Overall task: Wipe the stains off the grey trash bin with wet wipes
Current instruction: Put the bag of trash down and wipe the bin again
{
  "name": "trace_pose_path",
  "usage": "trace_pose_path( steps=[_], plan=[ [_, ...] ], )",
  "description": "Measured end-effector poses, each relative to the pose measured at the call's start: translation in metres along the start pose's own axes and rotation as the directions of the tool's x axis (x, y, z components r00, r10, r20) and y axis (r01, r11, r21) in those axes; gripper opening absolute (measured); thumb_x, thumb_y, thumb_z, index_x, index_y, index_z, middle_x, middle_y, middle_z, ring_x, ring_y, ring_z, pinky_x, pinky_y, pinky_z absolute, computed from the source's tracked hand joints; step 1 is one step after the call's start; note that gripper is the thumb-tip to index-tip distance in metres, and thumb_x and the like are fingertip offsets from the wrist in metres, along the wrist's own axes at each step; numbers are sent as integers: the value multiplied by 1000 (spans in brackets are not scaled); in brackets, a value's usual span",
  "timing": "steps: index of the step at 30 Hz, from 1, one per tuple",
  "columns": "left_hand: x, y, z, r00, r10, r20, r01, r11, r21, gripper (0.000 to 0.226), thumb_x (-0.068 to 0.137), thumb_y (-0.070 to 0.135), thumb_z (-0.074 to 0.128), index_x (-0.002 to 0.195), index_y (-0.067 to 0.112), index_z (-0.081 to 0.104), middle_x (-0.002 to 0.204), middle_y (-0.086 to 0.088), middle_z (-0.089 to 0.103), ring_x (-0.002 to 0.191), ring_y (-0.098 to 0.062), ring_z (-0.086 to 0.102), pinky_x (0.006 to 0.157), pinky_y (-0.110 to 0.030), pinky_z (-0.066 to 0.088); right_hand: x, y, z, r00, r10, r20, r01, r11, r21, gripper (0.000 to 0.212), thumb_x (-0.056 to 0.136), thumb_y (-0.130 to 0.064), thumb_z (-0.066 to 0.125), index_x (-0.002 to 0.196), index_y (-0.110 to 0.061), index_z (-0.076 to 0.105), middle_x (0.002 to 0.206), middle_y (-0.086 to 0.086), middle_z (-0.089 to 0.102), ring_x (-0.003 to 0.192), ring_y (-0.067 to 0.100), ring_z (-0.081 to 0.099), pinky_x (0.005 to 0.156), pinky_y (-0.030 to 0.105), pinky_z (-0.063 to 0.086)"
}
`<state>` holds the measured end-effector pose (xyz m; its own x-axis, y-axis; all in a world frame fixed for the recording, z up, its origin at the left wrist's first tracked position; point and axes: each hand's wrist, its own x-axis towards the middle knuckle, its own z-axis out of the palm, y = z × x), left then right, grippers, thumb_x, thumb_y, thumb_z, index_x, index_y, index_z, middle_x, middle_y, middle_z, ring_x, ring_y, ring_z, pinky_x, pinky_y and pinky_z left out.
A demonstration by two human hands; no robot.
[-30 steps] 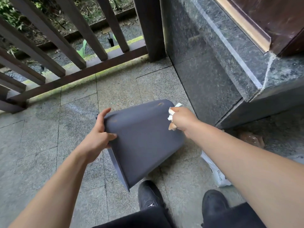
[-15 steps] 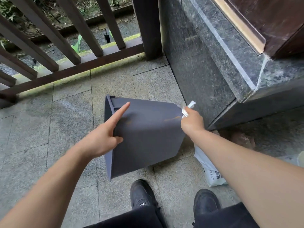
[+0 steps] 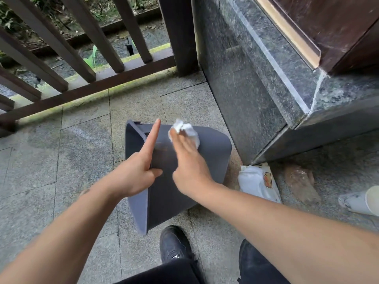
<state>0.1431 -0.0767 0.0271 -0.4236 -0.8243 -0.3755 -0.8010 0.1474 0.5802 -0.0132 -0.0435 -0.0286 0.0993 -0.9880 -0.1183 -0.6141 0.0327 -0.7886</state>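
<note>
The grey trash bin [image 3: 184, 169] lies tipped on its side on the paved floor [image 3: 61, 160], at the centre of the view, its open rim toward 9 o'clock and its closed base toward 3 o'clock. The left hand [image 3: 133, 173] steadies it near the rim: the index finger lies straight along the upper wall, pointing to 12 o'clock, the thumb rests on the wall, and the other fingers are hidden behind the edge, so I cannot tell whether they curl round it. The right hand [image 3: 188, 165] presses a crumpled white wet wipe [image 3: 184, 130] against the bin's upper wall with fairly straight fingers; the wipe bunches out past the fingertips toward 12 o'clock. A faint brownish streak shows on the wall between the two hands.

At 3 o'clock from the bin, close to its base, a white wet wipe pack [image 3: 258, 183] lies on the floor, and beyond it a crumpled clear plastic bag [image 3: 301, 183]. At the right edge a white object [image 3: 361, 199] is cut off and hard to name. A dark polished stone plinth [image 3: 256, 89] rises at 1 o'clock, just behind the bin, with a brown wooden door [image 3: 338, 23] above it. A dark brown railing [image 3: 82, 58] runs from 9 to 12 o'clock. Two black shoes [image 3: 174, 244] stand at 6 o'clock, just below the bin, partly covered by dark trouser legs.
</note>
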Motion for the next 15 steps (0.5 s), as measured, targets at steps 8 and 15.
trace_pose_path(
  steps=[8, 15],
  plan=[
    [-1, 10, 5, 999, 44, -20, -45, 997, -56, 123, 86, 2, 65, 141, 61, -29, 128, -6, 53, 95, -18, 68, 85, -31, 53, -3, -12, -7, 955, -295, 28, 293, 954, 67, 79, 80, 8, 45, 154, -8, 20, 162, 9, 17, 150, 15, 10, 122, 31, 10],
    [5, -1, -2, 992, -92, -84, 80, 987, -141, 119, 91, 3, 62, 137, 63, -30, 104, -6, 57, 97, -40, 67, 88, -54, 52, -15, 22, 5, 926, -363, 106, 369, 929, -40, 98, 68, 20, 37, 154, -24, 21, 162, -12, 7, 149, 6, 2, 117, 28, 26]
  ],
)
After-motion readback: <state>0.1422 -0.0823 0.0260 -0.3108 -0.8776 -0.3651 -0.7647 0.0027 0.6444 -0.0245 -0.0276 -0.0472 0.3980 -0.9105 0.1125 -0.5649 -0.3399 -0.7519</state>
